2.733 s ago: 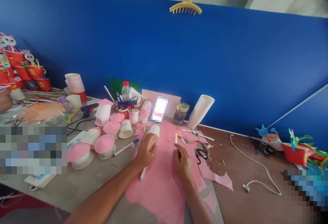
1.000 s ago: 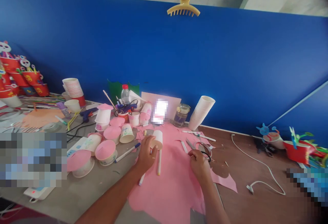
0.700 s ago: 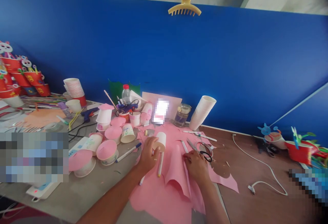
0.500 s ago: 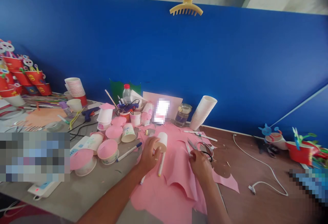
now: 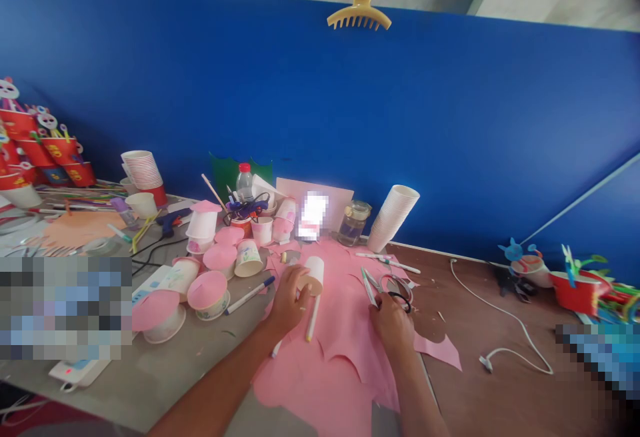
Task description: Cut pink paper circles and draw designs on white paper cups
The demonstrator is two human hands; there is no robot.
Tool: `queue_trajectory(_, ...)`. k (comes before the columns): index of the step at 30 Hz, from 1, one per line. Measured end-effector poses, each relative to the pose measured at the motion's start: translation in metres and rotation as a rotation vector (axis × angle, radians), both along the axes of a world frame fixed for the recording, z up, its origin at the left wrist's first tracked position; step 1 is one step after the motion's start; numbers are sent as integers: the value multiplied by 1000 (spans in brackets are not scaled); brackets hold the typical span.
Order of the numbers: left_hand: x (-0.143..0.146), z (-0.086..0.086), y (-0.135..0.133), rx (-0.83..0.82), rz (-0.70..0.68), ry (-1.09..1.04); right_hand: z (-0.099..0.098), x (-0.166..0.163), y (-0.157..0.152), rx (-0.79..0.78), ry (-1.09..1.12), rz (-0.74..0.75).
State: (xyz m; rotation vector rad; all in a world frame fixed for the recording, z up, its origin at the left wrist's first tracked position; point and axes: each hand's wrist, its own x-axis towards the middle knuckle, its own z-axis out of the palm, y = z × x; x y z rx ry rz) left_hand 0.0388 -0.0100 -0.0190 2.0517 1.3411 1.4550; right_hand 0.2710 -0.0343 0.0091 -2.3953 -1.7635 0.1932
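My left hand (image 5: pixel 289 298) curls its fingers round the lower part of a white cylinder (image 5: pixel 315 272) with a tan round end facing me. Just under that cylinder, a white marker with a yellow tip (image 5: pixel 313 320) lies on the pink paper (image 5: pixel 345 320). My right hand (image 5: pixel 393 320) is closed on a slim white marker with a green tip (image 5: pixel 369 285), which points up and away. Beside those fingers, scissors with black handles (image 5: pixel 400 300) lie on the sheet, partly covered by the hand.
To the left stand several paper cups topped with pink paper (image 5: pixel 207 288), a blue-capped marker (image 5: pixel 250 296) and a power strip (image 5: pixel 85 364). Behind are a lit phone (image 5: pixel 313 214), a glass jar (image 5: pixel 354 222) and stacked white cups (image 5: pixel 394 217). A white cable (image 5: pixel 515 310) runs along the right.
The marker in my right hand has turned so its green tip shows more clearly. My left hand keeps the same hold on the white cylinder. The whole view has shifted slightly.
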Motion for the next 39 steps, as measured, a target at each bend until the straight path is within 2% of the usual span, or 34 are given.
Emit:
queue_trajectory(3, 0, 0, 1, 23, 12, -1, -1, 1, 0, -12, 41, -7)
queue_trajectory(5, 0, -1, 1, 35, 23, -4, -3, 2, 1, 37, 68, -52)
queue_trajectory(10, 0, 1, 1, 36, 36, -22, -1, 4, 5, 343, 237, -129)
queue_trajectory(12, -1, 4, 1, 45, 45, -57, 3, -1, 3, 485, 420, -96)
queue_trajectory(14, -3, 10, 1, 34, 65, -121, 8, -11, -2, 563, 706, 4)
queue_trajectory(16, -4, 16, 1, -26, 88, -229, 12, -25, -8, 540, 1065, 145)
queue_trajectory(18, -6, 21, 1, -121, 76, -375, 12, -38, -13, 476, 1380, 223)
queue_trajectory(20, -6, 23, -1, -204, 9, -504, 9, -48, -16, 418, 1557, 224)
queue_trajectory(22, -6, 25, -4, -249, -71, -540, 5, -52, -16, 379, 1618, 206)
queue_trajectory(27, 2, 33, -19, -270, -227, -206, 1, -46, -12, 375, 1799, 97)
queue_trajectory(31, 12, 39, -30, -352, -370, -31, 1, -43, -10, 356, 1957, 52)
queue_trajectory(35, 15, 40, -34, -343, -439, 125, -5, -52, -13, 235, 1845, 163)
queue_trajectory(39, 14, 38, -33, -355, -385, 228, -10, -60, -16, 214, 1715, 258)
